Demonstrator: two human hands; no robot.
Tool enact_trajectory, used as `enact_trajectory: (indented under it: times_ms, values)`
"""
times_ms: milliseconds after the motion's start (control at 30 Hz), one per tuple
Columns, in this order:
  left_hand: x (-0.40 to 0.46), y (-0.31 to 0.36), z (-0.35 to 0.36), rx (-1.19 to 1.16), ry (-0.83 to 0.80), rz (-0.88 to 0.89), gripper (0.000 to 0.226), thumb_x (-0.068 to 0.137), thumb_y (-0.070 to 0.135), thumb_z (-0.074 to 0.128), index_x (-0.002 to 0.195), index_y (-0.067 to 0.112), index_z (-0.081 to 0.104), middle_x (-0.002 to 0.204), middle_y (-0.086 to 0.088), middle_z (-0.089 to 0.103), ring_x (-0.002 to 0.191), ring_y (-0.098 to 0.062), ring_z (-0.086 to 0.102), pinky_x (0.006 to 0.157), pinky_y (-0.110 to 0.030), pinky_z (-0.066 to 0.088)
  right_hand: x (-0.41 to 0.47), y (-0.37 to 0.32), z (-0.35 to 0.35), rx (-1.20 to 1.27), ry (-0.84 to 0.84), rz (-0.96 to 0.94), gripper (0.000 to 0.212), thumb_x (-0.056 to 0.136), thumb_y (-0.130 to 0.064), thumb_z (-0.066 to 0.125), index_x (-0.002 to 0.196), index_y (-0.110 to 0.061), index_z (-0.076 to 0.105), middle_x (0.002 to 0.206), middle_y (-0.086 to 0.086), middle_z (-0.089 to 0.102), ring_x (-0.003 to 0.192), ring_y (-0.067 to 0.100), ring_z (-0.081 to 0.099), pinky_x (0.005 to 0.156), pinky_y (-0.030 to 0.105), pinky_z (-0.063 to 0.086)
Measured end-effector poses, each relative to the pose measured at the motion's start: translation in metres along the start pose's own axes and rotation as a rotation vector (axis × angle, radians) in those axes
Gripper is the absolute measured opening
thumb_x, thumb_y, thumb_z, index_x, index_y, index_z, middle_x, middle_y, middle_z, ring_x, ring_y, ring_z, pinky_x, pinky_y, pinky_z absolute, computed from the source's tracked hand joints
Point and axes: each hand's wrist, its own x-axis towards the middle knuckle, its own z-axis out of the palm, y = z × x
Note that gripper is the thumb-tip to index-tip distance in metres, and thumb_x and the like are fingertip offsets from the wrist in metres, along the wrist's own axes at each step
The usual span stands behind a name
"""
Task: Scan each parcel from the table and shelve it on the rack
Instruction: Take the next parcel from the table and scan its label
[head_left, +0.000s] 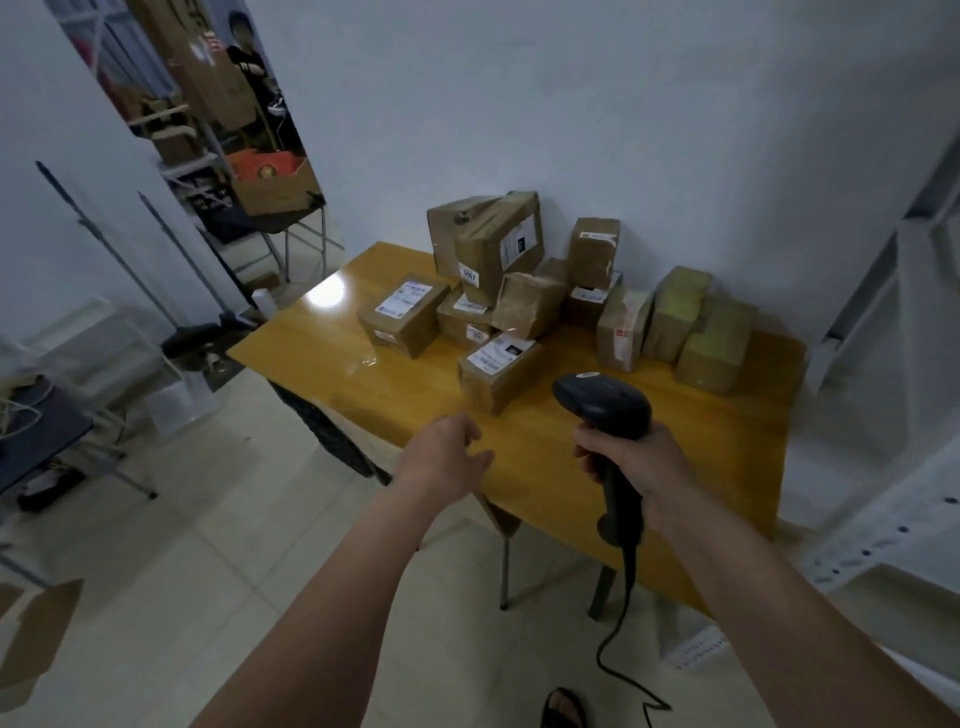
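Brown cardboard parcels (524, 291), taped and carrying white labels, sat heaped on the yellow wooden tabletop (322, 332) toward the white wall (571, 104). The nearest parcel (500, 374) lay flat with its label facing up, just beyond both hands. A black handheld scanner (602, 402) pointed toward that parcel, its head above the tabletop. The right hand (631, 460) gripped the scanner's handle, its fingers (586, 448) wrapped round it. The scanner's cable (626, 613) hung from the handle to the tiled floor (208, 571). The left hand (441, 454) reached over the tabletop's near edge, fingers loosely spread and holding nothing, short of the nearest parcel. A grey metal rack (893, 291) stood at the right, beside the tabletop's far end. Through a doorway (218, 130) at the upper left, more boxes and a person in dark clothes showed.
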Motion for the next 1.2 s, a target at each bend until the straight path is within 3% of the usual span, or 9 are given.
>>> enact_trajectory:
  times_ms: [333,800,967,1200]
  values:
    - [0.125,-0.032,0.017,-0.026,-0.154,-0.122,0.072,0.084,0.039,0.073,0.144,0.02,0.038,0.143,-0.007,0.039,0.126,-0.025,0.045,0.101,-0.039,0.047,0.097,-0.024,0.043,-0.04,0.027,0.1,0.008,0.081,-0.008,0.073,0.088,-0.005,0.068,0.075,0.01,0.068,0.065,0.018,0.061,0.062,0.029,0.051]
    - [0.277,-0.052,0.042,0.017,-0.217,-0.041,0.134,0.062,0.048,0.086,0.154,0.014,-0.005,0.156,-0.015,0.016,0.144,-0.033,0.015,0.116,-0.044,0.022,0.185,-0.029,0.092,-0.038,0.256,0.22,0.008,0.081,-0.009,0.074,0.087,-0.005,0.07,0.075,0.008,0.07,0.064,0.016,0.062,0.064,0.029,0.051]
    - [0.311,-0.053,0.057,0.063,-0.304,-0.009,0.138,0.06,0.057,0.083,0.154,0.016,-0.009,0.157,-0.013,0.011,0.145,-0.033,0.011,0.115,-0.046,0.021,0.211,-0.034,0.109,-0.021,0.345,0.212,0.005,0.081,-0.006,0.072,0.085,-0.003,0.07,0.07,0.007,0.068,0.058,0.014,0.059,0.056,0.024,0.048]
    - [0.327,-0.052,0.076,0.111,-0.355,0.074,0.13,0.068,0.057,0.078,0.152,0.003,-0.006,0.145,-0.017,0.028,0.136,-0.033,0.029,0.109,-0.044,0.032,0.224,-0.026,0.116,-0.005,0.412,0.224,0.008,0.081,-0.004,0.072,0.087,0.0,0.07,0.07,0.009,0.065,0.058,0.015,0.056,0.056,0.025,0.046]
